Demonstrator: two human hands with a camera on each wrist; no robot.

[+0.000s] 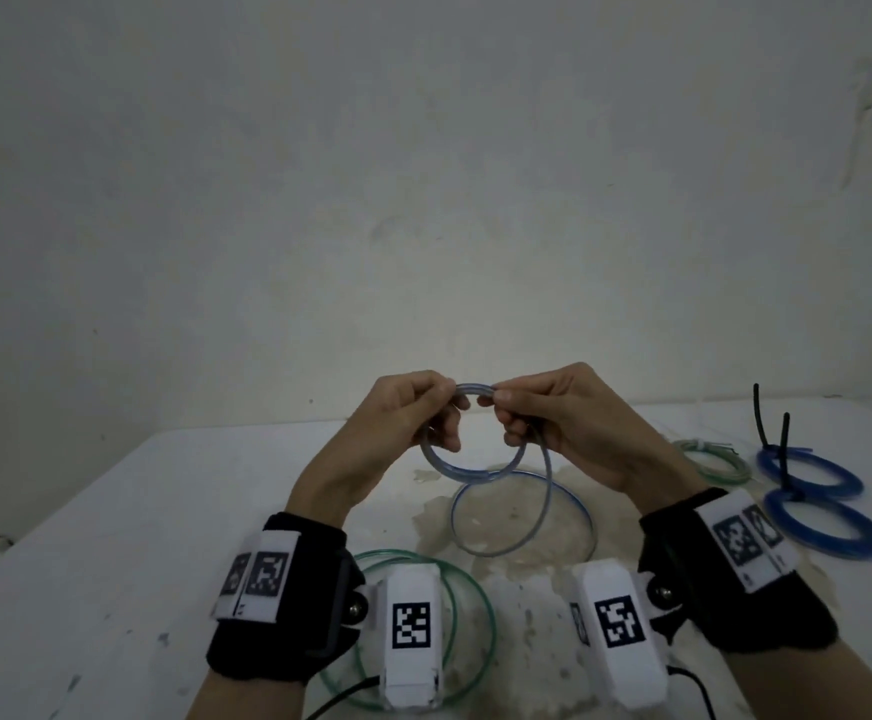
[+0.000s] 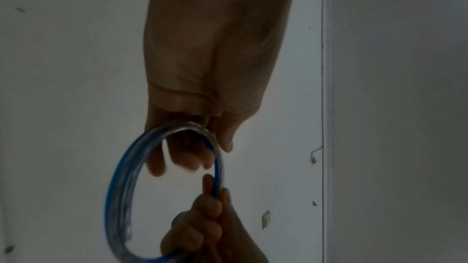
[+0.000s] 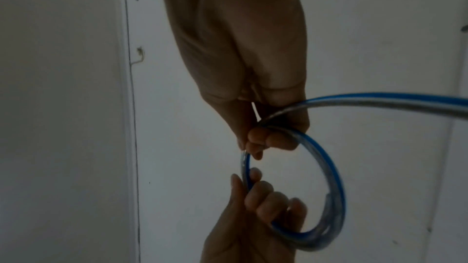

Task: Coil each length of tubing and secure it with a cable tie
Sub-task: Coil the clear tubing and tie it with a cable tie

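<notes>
both hands (image 1: 413,407) (image 1: 553,413) grip clear-blue tubing (image 1: 475,472) coil.

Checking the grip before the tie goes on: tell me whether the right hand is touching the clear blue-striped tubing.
Touching. The right wrist view shows the right hand with fingers curled round the clear blue-striped tubing; the head view agrees.

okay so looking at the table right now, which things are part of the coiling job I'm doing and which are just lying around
In hand:
clear blue-striped tubing, gripped by left hand and right hand

Lying about:
loose green tubing, uncoiled
small green coil, tied
two blue coils, tied with black cable ties
</notes>
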